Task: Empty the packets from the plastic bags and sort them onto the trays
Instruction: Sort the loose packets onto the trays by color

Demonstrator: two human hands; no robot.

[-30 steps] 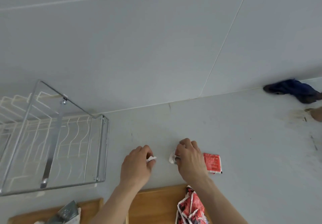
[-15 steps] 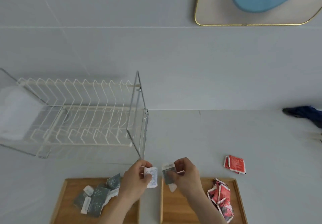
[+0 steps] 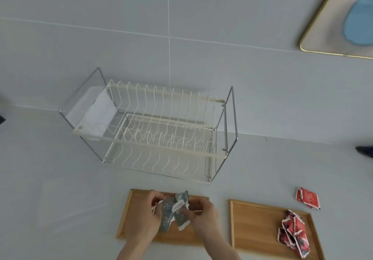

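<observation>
Two wooden trays lie side by side at the near edge of the white counter. Over the left tray (image 3: 129,215) my left hand (image 3: 145,217) and my right hand (image 3: 203,217) meet, each pinching grey-blue packets (image 3: 171,211) with white ends. The hands hide most of that tray's pile. The right tray (image 3: 254,223) holds a heap of red packets (image 3: 292,233) at its right side. One or two more red packets (image 3: 307,197) lie loose on the counter beyond that tray's far right corner.
A white wire dish rack (image 3: 161,130) with a chrome frame stands behind the trays against the tiled wall. A dark blue object (image 3: 365,150) shows at the right edge. A gold-rimmed frame (image 3: 314,43) hangs on the wall at the upper right.
The view has swung left, so the rack and trays sit further right. Both hands carried their grey-blue packets from between the two trays to over the left tray.
</observation>
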